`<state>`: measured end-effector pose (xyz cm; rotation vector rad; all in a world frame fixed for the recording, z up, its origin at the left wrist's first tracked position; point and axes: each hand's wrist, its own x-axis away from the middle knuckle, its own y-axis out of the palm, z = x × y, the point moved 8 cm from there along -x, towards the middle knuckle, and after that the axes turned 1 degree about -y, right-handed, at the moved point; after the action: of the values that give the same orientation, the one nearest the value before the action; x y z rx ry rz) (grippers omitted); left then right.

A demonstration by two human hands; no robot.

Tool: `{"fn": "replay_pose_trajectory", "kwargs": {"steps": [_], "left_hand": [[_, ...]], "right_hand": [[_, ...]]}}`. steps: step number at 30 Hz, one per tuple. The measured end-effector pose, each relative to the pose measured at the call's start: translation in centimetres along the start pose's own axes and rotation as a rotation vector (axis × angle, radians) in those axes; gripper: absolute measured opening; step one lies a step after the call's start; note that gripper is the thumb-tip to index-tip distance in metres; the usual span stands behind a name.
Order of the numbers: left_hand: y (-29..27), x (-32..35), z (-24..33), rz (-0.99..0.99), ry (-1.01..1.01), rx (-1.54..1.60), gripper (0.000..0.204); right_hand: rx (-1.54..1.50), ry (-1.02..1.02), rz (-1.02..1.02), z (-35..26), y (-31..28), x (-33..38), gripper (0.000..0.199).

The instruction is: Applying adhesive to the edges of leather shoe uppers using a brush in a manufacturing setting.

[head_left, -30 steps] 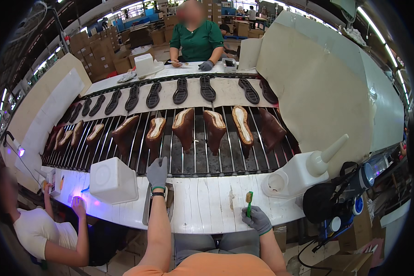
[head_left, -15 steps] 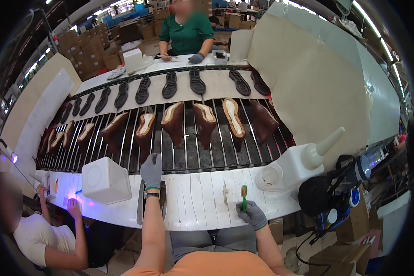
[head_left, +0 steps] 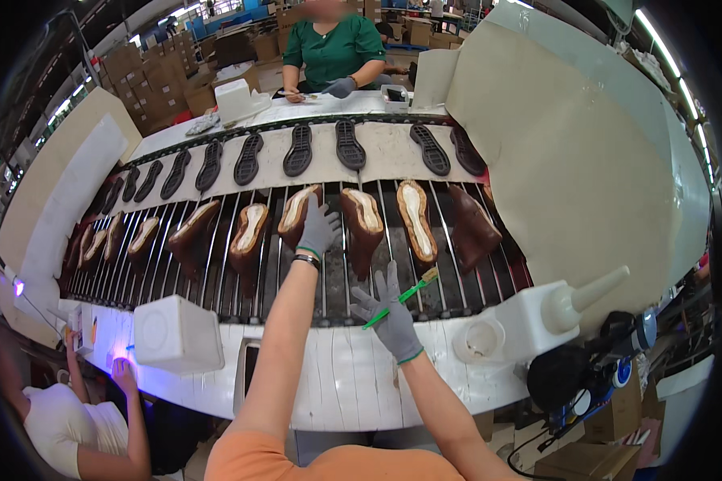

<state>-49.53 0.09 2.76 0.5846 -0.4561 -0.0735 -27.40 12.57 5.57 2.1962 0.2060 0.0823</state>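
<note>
My left hand (head_left: 319, 231), in a grey glove, lies against the right side of a brown shoe upper (head_left: 294, 215) standing sole-side up on the rack. Its fingers are apart and touch the upper near the edge of the pale bottom; part of the upper is hidden behind the hand. My right hand (head_left: 391, 321), gloved too, is over the front edge of the rack with fingers spread. A green toothbrush (head_left: 409, 293) with tan bristles is held across that hand. Just beyond it stand two more uppers (head_left: 363, 228), (head_left: 416, 220).
Dark soles (head_left: 298, 151) lie in a row on the cream strip behind the rack of metal rods (head_left: 329, 280). A white container (head_left: 176, 333) stands left, a nozzled white bottle (head_left: 529, 317) right. One co-worker (head_left: 333, 52) sits opposite, another (head_left: 88, 425) at the left.
My left hand has moved forward from the rack's front edge to the brown upper. My right hand has risen forward off the table with the toothbrush, which now slants, its fingers spreading.
</note>
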Motion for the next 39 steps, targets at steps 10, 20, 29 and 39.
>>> {"fn": "replay_pose_trajectory", "kwargs": {"steps": [10,20,29,39], "left_hand": [[-5.1,-16.2,-4.7,0.103,0.060,0.074,0.081],[1.8,-8.1,-0.3,-0.027,0.257,0.114,0.082],[9.5,24.5,6.1,0.002,1.119,-0.209,0.076],[1.7,35.2,-3.6,-0.135,0.824,-0.763,0.059]], "right_hand": [[-0.129,-0.056,0.177,1.5,-3.7,-9.5,0.064],[-0.143,-0.200,0.145,-0.6,-2.4,-6.6,0.055],[-0.106,-0.224,0.049,-8.9,4.5,2.0,0.050],[0.875,-0.020,0.121,-12.6,4.9,10.9,0.041]]}}
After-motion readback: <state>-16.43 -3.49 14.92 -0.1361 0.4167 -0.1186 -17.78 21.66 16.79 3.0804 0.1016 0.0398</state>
